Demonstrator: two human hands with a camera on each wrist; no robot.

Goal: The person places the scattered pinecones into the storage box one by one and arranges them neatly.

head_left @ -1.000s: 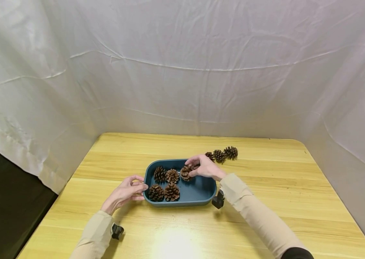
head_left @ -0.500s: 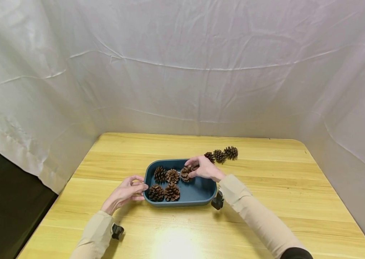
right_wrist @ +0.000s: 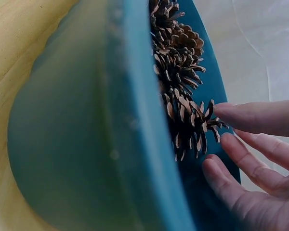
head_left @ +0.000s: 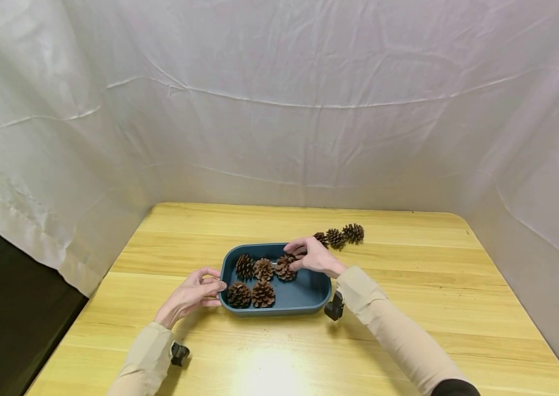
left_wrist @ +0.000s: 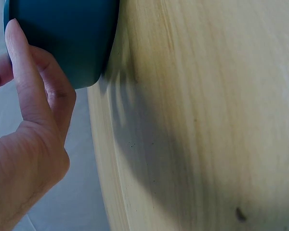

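A dark blue tray [head_left: 284, 311] with rounded corners stands on the table, holding several brown pinecones. My left hand [head_left: 191, 294] grips its left end, thumb at the rim and fingers along the outer wall; the left wrist view shows this hand [left_wrist: 33, 130] against the tray wall [left_wrist: 62, 43]. Over the tray's far side, my right hand [head_left: 313, 257] is at the rightmost pinecone [head_left: 285, 268], which sits inside. In the right wrist view the fingers [right_wrist: 255, 118] are spread loosely, one tip at the edge of that pinecone [right_wrist: 190, 122].
Outside the tray, behind my right hand, several more pinecones lie in a row on the wooden table, among them one at the right end [head_left: 354, 234]. A pale curtain [head_left: 304, 137] hangs behind the table. A black surface [head_left: 7, 297] lies at the left.
The pinecone under my right hand has turned and settled slightly to the right, showing more of itself. My right fingers have loosened around it. The left hand and tray have stayed put.
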